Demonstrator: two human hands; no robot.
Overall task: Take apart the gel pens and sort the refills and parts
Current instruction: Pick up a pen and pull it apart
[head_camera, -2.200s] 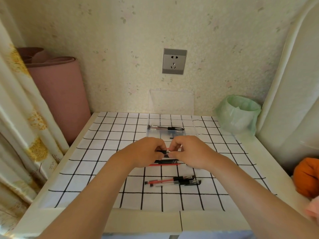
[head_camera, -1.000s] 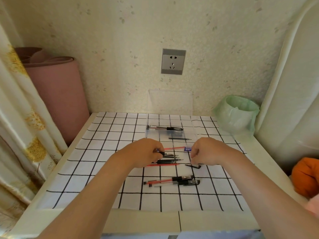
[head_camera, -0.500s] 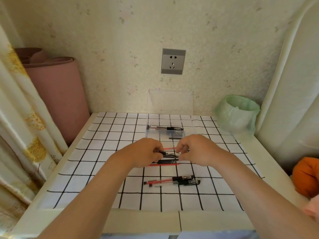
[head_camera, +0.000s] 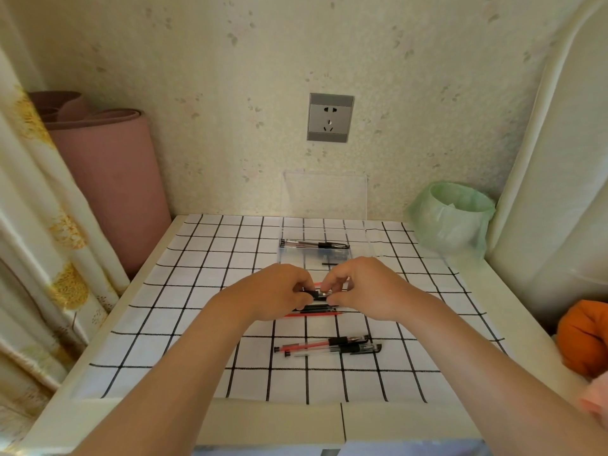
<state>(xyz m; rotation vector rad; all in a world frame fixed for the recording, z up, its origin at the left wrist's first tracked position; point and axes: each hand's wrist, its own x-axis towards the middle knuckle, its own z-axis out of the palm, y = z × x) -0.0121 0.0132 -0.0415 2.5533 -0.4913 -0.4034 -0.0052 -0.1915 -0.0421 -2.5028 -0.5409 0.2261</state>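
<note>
Table [head_camera: 478, 284], checked cloth [head_camera: 197, 292], pens [head_camera: 329, 345], clear box [head_camera: 371, 245]

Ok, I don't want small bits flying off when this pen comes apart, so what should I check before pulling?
1. Grip: left hand and right hand both pinch the gel pen, one at each end: ok.
2. Joint loosened: hidden by the hands: cannot tell.
3. Clear box open, its lid leaning on the wall: ok.
4. Room beneath: loose refills lie directly under the hands and could get knocked: not ok.
5. Two whole pens lie nearer, apart from the hands: ok.
</note>
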